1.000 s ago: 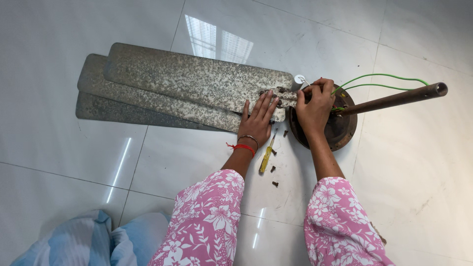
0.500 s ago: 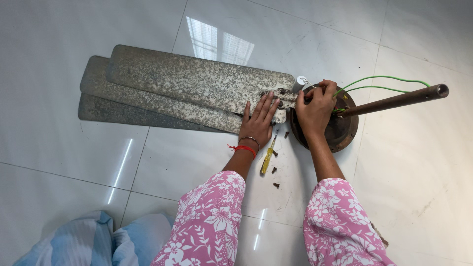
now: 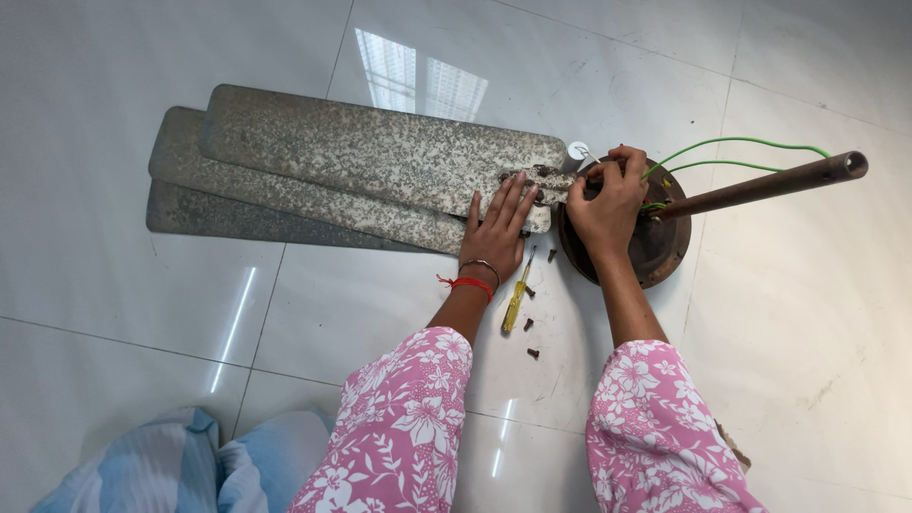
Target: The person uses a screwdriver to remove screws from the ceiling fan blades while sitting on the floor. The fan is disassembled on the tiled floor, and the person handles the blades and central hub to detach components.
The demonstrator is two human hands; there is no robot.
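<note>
On the white tile floor, the ceiling fan motor sits with its rusty rod sticking out. Right hand is curled on the motor's top edge; can't tell what it's pinching. Left hand lies flat, fingers spread, on the speckled blades beside it. Yellow screwdriver and loose screws just below.

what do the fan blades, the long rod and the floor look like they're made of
Fan blades: probably painted sheet metal, thin and flat, grey finish speckled with rust-like spots. Rod: likely a steel tube, brown and dull, hollow at its open end. Floor: glossy white tiles, ceramic or similar, with grout lines and window reflections.
</note>
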